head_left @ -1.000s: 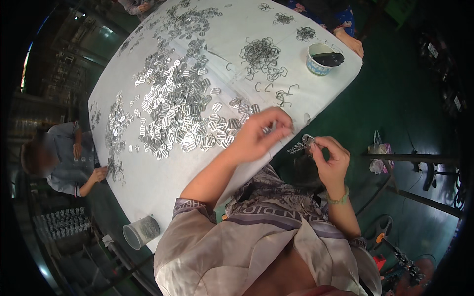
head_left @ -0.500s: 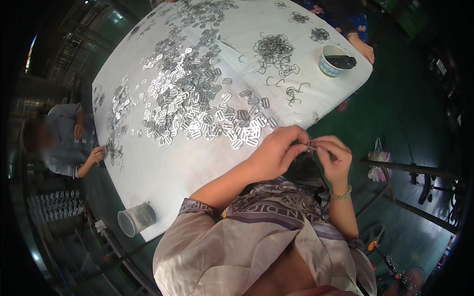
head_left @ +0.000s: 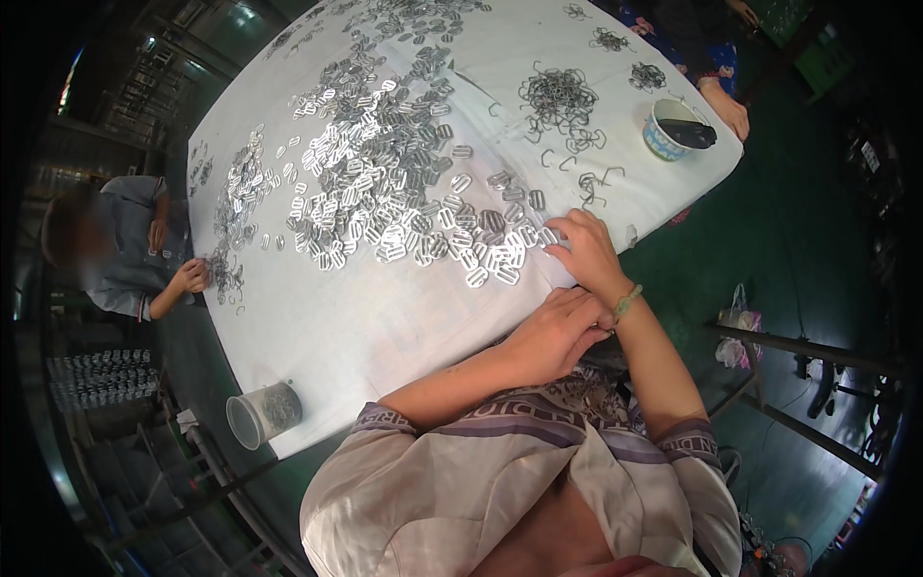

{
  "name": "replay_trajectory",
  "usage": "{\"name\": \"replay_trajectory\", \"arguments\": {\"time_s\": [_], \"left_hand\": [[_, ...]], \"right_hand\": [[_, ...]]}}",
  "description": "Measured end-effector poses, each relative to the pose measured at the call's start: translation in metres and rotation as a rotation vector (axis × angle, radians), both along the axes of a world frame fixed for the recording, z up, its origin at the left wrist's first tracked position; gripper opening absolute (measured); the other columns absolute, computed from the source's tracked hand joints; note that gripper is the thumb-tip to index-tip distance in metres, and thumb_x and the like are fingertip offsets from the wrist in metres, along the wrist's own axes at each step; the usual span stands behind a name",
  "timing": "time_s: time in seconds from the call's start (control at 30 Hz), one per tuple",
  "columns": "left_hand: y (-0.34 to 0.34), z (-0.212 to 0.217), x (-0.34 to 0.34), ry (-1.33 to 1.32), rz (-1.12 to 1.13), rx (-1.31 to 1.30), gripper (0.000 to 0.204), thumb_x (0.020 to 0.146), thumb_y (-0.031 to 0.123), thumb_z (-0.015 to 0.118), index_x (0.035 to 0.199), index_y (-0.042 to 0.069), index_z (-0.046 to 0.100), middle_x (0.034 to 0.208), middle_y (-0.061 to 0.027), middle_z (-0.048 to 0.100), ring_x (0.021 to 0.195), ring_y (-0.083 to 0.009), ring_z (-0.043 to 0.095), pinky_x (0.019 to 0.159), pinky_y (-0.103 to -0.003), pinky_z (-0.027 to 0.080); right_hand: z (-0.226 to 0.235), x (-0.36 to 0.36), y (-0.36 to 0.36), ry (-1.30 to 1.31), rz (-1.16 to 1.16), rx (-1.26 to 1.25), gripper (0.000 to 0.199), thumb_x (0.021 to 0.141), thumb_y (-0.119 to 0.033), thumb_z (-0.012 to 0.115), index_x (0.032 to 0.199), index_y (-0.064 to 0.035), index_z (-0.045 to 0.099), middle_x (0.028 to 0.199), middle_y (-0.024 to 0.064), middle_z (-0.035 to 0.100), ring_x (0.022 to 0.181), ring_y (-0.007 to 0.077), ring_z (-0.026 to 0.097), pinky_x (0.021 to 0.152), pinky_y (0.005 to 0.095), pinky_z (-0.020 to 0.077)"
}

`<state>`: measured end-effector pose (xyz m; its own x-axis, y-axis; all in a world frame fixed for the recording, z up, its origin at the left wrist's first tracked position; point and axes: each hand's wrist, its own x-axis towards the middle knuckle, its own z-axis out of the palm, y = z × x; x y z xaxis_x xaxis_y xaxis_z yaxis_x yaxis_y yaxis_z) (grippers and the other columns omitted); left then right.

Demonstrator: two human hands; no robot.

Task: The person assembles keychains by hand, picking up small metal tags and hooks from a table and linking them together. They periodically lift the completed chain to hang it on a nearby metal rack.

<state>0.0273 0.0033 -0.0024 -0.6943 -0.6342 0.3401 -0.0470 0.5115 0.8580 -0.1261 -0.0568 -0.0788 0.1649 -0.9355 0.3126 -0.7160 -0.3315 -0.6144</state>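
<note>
My right hand [head_left: 588, 252] reaches over the table's near edge, thumb and index finger closing on a flat silver slide buckle [head_left: 548, 237] at the right end of the near buckles. Lower down, by the table edge, my left hand [head_left: 558, 329] is closed with its fingers curled in; what it holds is hidden. The right wrist passes close beside the left fingertips. A large heap of slide buckles [head_left: 370, 183] spreads over the white-covered table [head_left: 336, 337]. Bent wire hooks [head_left: 558, 96] lie in a pile further right, with a smaller group of wire hooks [head_left: 598, 185] nearer to me.
A blue-patterned paper tub [head_left: 663, 139] with something dark inside stands at the right edge. A clear plastic cup [head_left: 264, 413] lies tilted at the near left corner. One person [head_left: 135, 240] works at the left side; another person's hand [head_left: 723, 106] rests at the far right.
My hands were together, pinching a small piece. The right hand has moved up and left to the buckles; the left has drawn slightly down and stayed closed. The view has shifted a little.
</note>
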Motion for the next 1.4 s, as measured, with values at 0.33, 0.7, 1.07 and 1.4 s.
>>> {"name": "replay_trajectory", "arguments": {"time_s": [0.33,0.7,1.07,1.4], "left_hand": [[-0.009,-0.005,-0.001,-0.052,0.223,0.058,0.015,0.084,-0.004,0.062,0.097,0.003,0.056,0.093,-0.0121,0.063,0.09,-0.0318,0.059,0.081,-0.037,0.046],[-0.011,-0.007,-0.014,-0.076,0.276,0.115,0.015,0.085,-0.001,0.065,0.097,0.002,0.056,0.088,-0.0131,0.064,0.085,-0.0309,0.062,0.077,-0.035,0.048],[-0.147,-0.033,-0.021,-0.266,0.414,-0.096,0.012,0.083,0.003,0.066,0.093,0.001,0.073,0.091,-0.0148,0.071,0.082,-0.0272,0.069,0.075,-0.033,0.053],[-0.266,-0.081,-0.085,-0.387,0.556,-0.387,0.013,0.08,0.01,0.067,0.089,0.005,0.075,0.093,-0.0148,0.068,0.086,-0.0344,0.065,0.079,-0.043,0.053]], "right_hand": [[0.05,-0.029,0.049,-0.776,-0.254,0.397,0.015,0.084,-0.007,0.072,0.093,0.005,0.071,0.075,0.0037,0.067,0.067,0.0072,0.054,0.059,0.0248,0.044],[0.071,-0.025,0.089,-0.906,-0.26,0.23,0.011,0.083,0.0,0.072,0.091,0.0062,0.07,0.082,0.0034,0.061,0.071,0.0074,0.053,0.062,0.0212,0.0417],[0.063,-0.038,0.111,-0.838,-0.318,0.08,0.011,0.085,0.001,0.069,0.094,0.0051,0.069,0.086,0.0049,0.062,0.073,0.0087,0.055,0.064,0.0215,0.0436],[0.073,-0.042,0.121,-0.772,-0.362,0.028,0.011,0.085,-0.001,0.069,0.095,0.0048,0.069,0.086,0.0048,0.062,0.072,0.0087,0.055,0.064,0.0217,0.0441]]}}
